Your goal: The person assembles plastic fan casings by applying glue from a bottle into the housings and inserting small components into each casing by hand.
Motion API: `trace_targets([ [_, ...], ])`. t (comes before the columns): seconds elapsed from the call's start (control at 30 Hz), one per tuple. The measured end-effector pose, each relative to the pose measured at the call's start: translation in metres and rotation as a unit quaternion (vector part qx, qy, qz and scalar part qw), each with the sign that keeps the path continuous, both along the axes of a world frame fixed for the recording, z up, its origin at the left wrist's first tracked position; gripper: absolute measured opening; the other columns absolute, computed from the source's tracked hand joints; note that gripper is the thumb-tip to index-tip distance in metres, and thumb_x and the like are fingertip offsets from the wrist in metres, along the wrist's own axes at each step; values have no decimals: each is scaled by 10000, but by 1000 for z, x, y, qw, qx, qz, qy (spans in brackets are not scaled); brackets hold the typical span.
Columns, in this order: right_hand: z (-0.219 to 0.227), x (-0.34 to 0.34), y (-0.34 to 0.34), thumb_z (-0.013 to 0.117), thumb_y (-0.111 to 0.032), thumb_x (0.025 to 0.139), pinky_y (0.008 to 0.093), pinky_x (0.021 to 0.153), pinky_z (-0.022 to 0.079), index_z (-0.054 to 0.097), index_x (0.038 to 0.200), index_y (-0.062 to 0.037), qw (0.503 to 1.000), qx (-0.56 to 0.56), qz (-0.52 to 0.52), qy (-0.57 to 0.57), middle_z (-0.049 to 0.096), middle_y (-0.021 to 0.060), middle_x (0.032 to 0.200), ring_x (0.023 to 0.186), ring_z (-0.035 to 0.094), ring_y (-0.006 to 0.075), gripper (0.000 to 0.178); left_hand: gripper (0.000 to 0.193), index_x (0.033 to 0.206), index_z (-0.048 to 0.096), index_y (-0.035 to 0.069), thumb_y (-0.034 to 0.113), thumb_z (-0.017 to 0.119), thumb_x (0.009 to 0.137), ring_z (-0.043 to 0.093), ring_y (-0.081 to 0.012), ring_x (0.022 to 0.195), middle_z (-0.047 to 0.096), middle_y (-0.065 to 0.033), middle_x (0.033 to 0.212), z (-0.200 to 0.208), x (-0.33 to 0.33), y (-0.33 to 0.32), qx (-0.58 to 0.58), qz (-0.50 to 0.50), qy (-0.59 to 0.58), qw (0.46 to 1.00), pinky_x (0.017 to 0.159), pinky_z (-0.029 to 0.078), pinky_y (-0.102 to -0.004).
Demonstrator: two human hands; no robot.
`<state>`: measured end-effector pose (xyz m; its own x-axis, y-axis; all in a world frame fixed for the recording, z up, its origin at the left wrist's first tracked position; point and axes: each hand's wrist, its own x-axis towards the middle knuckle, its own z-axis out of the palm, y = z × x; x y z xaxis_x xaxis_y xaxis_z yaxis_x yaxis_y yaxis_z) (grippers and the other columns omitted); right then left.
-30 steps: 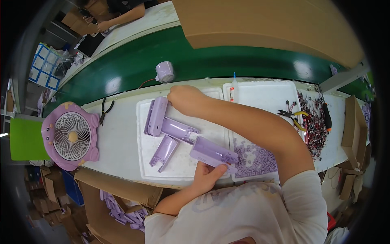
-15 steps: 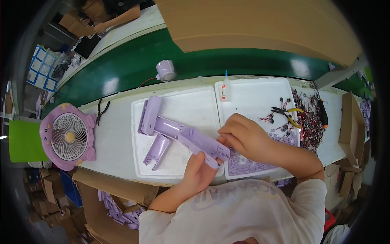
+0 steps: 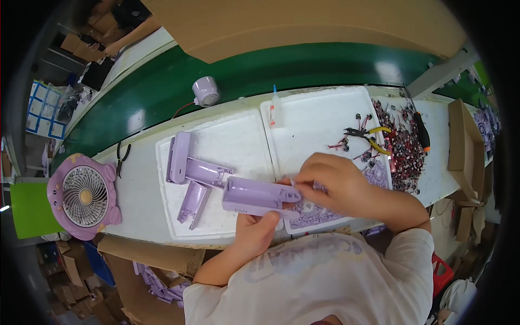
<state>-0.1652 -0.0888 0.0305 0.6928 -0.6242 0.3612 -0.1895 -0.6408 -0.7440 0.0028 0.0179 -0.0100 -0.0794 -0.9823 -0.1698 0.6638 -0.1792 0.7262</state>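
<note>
My left hand (image 3: 255, 232) grips a long, light purple plastic fan housing (image 3: 252, 193) from below, thumb along its near side. The housing is hollow, its open side facing up, and lies nearly level above the trays. At its right end my right hand (image 3: 333, 177) has its fingers pinched together; a small pale purple bit shows at the fingertips, too small to name. Several similar housing pieces (image 3: 208, 172) lie on the left white foam tray (image 3: 246, 132). Small purple parts (image 3: 319, 214) fill the near part of the right foam tray (image 3: 309, 105).
Yellow-handled pliers (image 3: 376, 142) and a small glue-like bottle (image 3: 275, 114) lie and stand on the right tray. Wired parts (image 3: 401, 151) pile beside it. Leftward are a purple fan (image 3: 85, 196) and black pliers (image 3: 123, 160). A cardboard box (image 3: 122, 273) stands below the table edge. A person works behind.
My left hand has turned the housing from a slant to nearly level. My right hand stays pinched by its right end. The whole view has shifted slightly.
</note>
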Motion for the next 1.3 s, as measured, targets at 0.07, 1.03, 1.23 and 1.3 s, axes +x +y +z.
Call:
trace_targets([
  [0.07, 1, 1, 4, 672, -18, 676, 317, 533, 457, 595, 823, -28, 1000, -7, 15, -16, 569, 85, 760, 635, 571, 243, 166, 531, 1195, 435, 7, 241, 679, 786, 486, -256, 1107, 463, -125, 1235, 0, 0, 3, -7, 34, -77, 996, 932, 411, -403],
  [1.03, -6, 8, -24, 624, -61, 742, 273, 513, 433, 555, 805, -24, 952, 275, 78, 106, 565, 91, 697, 563, 563, 181, 100, 570, 1270, 354, -33, 50, 636, 782, 525, -185, 1034, 470, -121, 1216, 5, 10, -8, 31, 14, -178, 983, 791, 473, -321],
  [1.23, -23, 35, -86, 591, -76, 687, 375, 599, 480, 601, 1034, -108, 930, -264, -108, 233, 543, 105, 751, 664, 582, 285, 349, 517, 1308, 354, -2, 215, 535, 875, 609, -175, 839, 584, -92, 1047, 7, 24, -17, 92, 2, -131, 987, 598, 506, -286],
  [1.3, -34, 43, -97, 592, -76, 687, 377, 596, 478, 597, 1030, -104, 917, -277, -96, 271, 545, 106, 758, 672, 585, 285, 344, 533, 1309, 351, -4, 237, 542, 874, 607, -171, 834, 585, -89, 1041, 7, 25, -17, 83, 1, -123, 989, 595, 504, -282],
])
